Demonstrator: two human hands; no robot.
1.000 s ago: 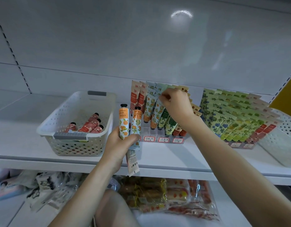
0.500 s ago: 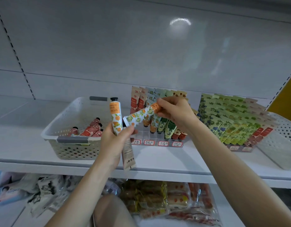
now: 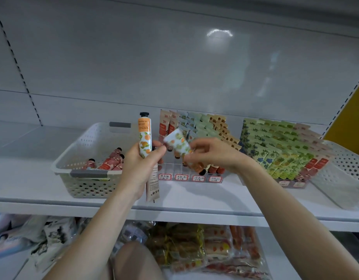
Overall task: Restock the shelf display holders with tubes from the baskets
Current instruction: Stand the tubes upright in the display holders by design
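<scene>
between both hands, the fruit-print tube [image 3: 177, 145] is pinched at one end by the curled fingers of the right hand [image 3: 213, 156]. such a light pinch may let it slip, or its free end may knock the crowded rows in the display holder [image 3: 190, 175] just behind this hand. the tube tilts up and left from the right hand, nearly at the thumb of the left hand [image 3: 140, 168], which grips two more tubes [image 3: 144, 138].

Head camera looks forward and slightly down, close to the shelf [image 3: 194, 203].
</scene>
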